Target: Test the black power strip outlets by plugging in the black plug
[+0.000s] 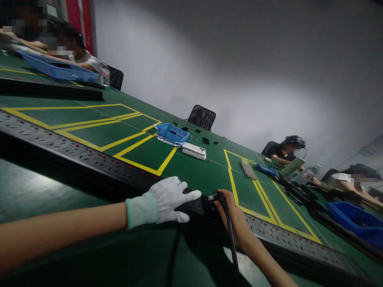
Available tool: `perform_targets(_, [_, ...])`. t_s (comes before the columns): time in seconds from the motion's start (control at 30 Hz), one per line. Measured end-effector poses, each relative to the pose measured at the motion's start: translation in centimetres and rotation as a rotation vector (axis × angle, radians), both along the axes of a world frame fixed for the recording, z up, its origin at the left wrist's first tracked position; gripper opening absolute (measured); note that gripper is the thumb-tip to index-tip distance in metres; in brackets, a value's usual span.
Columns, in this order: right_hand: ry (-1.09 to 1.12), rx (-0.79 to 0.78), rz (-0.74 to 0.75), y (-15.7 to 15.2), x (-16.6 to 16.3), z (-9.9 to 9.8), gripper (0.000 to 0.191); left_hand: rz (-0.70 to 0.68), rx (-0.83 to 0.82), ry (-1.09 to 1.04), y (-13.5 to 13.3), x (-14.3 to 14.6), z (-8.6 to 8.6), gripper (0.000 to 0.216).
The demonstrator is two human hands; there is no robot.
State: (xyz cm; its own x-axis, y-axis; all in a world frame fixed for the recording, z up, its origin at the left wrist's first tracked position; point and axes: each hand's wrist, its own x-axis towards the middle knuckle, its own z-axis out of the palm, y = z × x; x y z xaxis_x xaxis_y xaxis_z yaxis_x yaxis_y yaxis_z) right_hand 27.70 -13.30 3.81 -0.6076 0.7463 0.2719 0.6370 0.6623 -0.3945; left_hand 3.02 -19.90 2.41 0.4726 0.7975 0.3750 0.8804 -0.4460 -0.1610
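My left hand (167, 199), in a white glove with a pale green cuff, lies flat with fingers stretched on the long black power strip (89, 157) that runs along the middle of the green table. My bare right hand (231, 213) is closed around a black plug (218, 196) at the strip, just right of the gloved fingertips. The plug's black cable (231, 239) trails down over my right wrist towards me.
A small blue tray (172, 132) and a white power bank (194, 150) sit beyond the strip among yellow floor-tape boxes. Other people sit at the far left and far right. Blue bins (356, 217) stand at the right, another blue bin (56, 68) at the upper left.
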Motion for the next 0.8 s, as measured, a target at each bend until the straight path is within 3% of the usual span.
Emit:
perform_targets(0.27, [-0.026,0.040,0.045,0.05,0.19,0.33,0.026,-0.051,0.024,0.137,0.60,-0.27,-0.01,0.072])
perform_targets(0.43, [-0.030,0.077,0.079,0.21,0.30,0.38,0.025,-0.072,0.065,0.115,0.66,-0.16,0.01,0.076])
perform_targets(0.8, [-0.009,0.135,0.032,0.13,-0.05,0.25,0.025,-0.001,0.163,0.121,0.39,0.54,0.11,0.077])
